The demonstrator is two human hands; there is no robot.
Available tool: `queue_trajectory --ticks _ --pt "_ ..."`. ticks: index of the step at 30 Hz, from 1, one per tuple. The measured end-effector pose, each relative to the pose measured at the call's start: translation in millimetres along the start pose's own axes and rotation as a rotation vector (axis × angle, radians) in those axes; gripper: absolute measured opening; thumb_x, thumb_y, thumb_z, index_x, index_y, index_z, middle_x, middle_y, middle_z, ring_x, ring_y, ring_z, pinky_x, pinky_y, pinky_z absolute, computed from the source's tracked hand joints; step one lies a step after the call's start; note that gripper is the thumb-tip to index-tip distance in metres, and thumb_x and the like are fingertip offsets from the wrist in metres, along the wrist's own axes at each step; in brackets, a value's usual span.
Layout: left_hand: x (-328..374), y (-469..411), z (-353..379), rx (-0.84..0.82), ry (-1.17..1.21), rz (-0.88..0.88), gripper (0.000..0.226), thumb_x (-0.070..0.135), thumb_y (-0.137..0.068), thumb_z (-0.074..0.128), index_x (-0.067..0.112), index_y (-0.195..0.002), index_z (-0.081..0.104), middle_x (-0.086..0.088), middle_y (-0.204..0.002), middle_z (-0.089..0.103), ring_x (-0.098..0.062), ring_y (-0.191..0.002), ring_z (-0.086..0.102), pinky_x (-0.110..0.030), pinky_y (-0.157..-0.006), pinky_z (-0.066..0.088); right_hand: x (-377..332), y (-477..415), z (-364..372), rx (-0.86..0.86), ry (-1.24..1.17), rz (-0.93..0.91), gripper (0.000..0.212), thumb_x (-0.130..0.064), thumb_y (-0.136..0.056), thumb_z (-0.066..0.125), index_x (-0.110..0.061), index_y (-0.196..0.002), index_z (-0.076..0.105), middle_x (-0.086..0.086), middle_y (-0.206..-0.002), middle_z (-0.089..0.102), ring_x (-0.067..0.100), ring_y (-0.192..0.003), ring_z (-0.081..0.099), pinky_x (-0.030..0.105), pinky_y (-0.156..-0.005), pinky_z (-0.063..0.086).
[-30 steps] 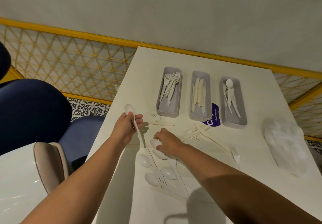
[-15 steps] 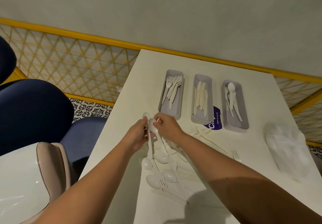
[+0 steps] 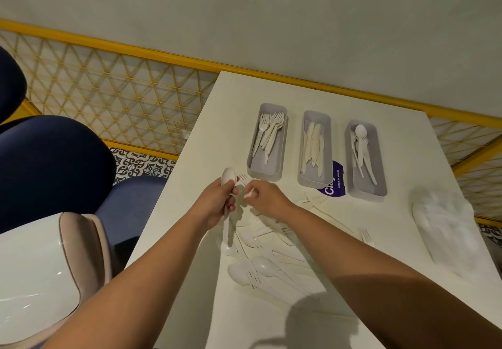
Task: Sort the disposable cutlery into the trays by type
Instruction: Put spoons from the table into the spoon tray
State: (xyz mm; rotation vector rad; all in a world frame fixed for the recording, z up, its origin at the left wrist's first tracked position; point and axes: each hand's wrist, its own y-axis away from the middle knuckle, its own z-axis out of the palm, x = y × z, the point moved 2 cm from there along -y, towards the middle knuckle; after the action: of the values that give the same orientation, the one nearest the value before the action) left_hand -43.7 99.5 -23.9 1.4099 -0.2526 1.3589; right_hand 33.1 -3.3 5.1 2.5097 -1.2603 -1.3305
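Left hand point(image 3: 217, 204) grips a spoon point(image 3: 229, 176) at the neck. The bowl is up and the handle hangs below the fist, over the worktop point(image 3: 233, 109) near the fork tray point(image 3: 264, 168). Right hand point(image 3: 267, 196) is just beside it with fingers curled. Something white is at its fingertips, too blurred to tell whether it is gripped. Knife tray point(image 3: 312, 183) and spoon tray point(image 3: 366, 194) stand to the right. Loose cutlery point(image 3: 271, 264) lies below the hands.

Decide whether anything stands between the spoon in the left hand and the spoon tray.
Yes. The spoon in the left hand is left of three trays; the spoon tray is rightmost. The right hand, the fork tray and the knife tray lie between, though lifting over them looks feasible.
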Motion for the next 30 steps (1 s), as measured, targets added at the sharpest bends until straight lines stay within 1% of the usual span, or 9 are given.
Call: queue_trajectory --ticks 4,7,11,14,17,21,26,28,30 --pt "-5.0 1.0 -5.8 0.018 -0.03 -0.017 0.018 0.016 -0.1 0.035 0.015 -0.1 0.053 0.001 -0.065 0.043 -0.009 -0.05 0.033 -0.021 -0.044 0.034 19.5 13.8 20.8 -0.258 0.184 0.006 0.016 -0.008 -0.082 0.063 -0.01 -0.098 0.065 -0.003 -0.086 0.056 0.014 -0.082 0.05 0.022 -0.073 0.04" --pt "-8.1 4.7 -5.6 0.025 -0.039 -0.03 0.019 0.016 -0.1 0.036 0.015 -0.095 0.054 0.001 -0.065 0.042 -0.01 -0.051 0.032 -0.021 -0.045 0.034 28.2 17.4 31.9 -0.313 0.266 0.001 0.029 -0.013 -0.076 0.069 -0.013 -0.104 0.061 -0.013 -0.077 0.039 0.012 -0.075 0.045 0.021 -0.061 0.037" --pt "-11.4 8.4 -8.2 0.044 -0.062 -0.048 0.016 0.018 -0.1 0.04 0.013 -0.099 0.055 0.0 -0.066 0.044 -0.011 -0.053 0.033 -0.024 -0.051 0.033 32.3 16.9 41.8 -0.361 0.359 0.01 0.03 -0.012 -0.07 0.073 -0.015 -0.097 0.061 -0.009 -0.079 0.041 0.017 -0.081 0.049 0.026 -0.065 0.041" --pt "-14.0 11.6 -11.4 0.049 -0.077 -0.054 0.013 0.019 -0.099 0.043 0.013 -0.101 0.055 0.0 -0.067 0.044 -0.011 -0.052 0.034 -0.024 -0.051 0.034 30.4 16.2 42.6 -0.316 0.295 -0.015 0.008 -0.005 -0.078 0.063 -0.011 -0.083 0.062 -0.002 -0.084 0.052 0.017 -0.083 0.051 0.025 -0.069 0.042" --pt "-14.3 16.2 -11.8 0.043 -0.066 -0.056 0.014 0.018 -0.099 0.042 0.013 -0.096 0.055 0.0 -0.065 0.044 -0.01 -0.051 0.035 -0.022 -0.047 0.036 27.5 14.8 40.4 -0.302 0.282 -0.053 0.012 -0.003 -0.084 0.053 -0.006 -0.083 0.065 0.001 -0.08 0.055 0.016 -0.082 0.051 0.024 -0.074 0.04" --pt "-15.1 19.1 -10.7 0.012 -0.03 -0.056 0.018 0.016 -0.1 0.038 0.014 -0.089 0.053 0.0 -0.066 0.043 -0.012 -0.054 0.034 -0.023 -0.049 0.034 21.7 9.3 33.2 -0.203 0.212 -0.064 0.018 -0.003 -0.086 0.047 -0.016 -0.077 0.057 0.006 -0.089 0.059 0.018 -0.083 0.052 0.028 -0.076 0.042" --pt "-14.9 18.4 -5.8 -0.001 -0.055 -0.082 0.021 0.022 -0.101 0.038 0.011 -0.088 0.052 -0.002 -0.066 0.043 -0.014 -0.056 0.036 -0.024 -0.05 0.038 6.7 1.0 13.4 -0.014 -0.079 -0.064 0.023 -0.002 -0.089 0.044 -0.016 -0.073 0.052 0.004 -0.082 0.054 0.018 -0.075 0.049 0.021 -0.062 0.039" --pt "-12.8 18.2 -1.2 -0.005 -0.053 -0.081 0.026 0.02 -0.101 0.034 0.008 -0.083 0.049 -0.005 -0.067 0.043 -0.016 -0.058 0.038 -0.025 -0.054 0.038 2.1 -2.9 4.3 0.065 -0.164 -0.084 0.018 -0.002 -0.091 0.046 -0.014 -0.078 0.052 0.004 -0.081 0.053 0.015 -0.067 0.047 0.009 -0.054 0.038" --pt "-10.0 17.3 4.7 -0.018 -0.051 -0.063 0.024 0.016 -0.102 0.032 0.007 -0.089 0.05 -0.007 -0.071 0.046 -0.017 -0.062 0.042 -0.026 -0.059 0.038 -1.4 -6.1 -3.5 0.149 -0.23 -0.1 0.012 -0.003 -0.092 0.048 -0.011 -0.084 0.052 0.0 -0.076 0.051 0.007 -0.063 0.043 0.005 -0.053 0.037"
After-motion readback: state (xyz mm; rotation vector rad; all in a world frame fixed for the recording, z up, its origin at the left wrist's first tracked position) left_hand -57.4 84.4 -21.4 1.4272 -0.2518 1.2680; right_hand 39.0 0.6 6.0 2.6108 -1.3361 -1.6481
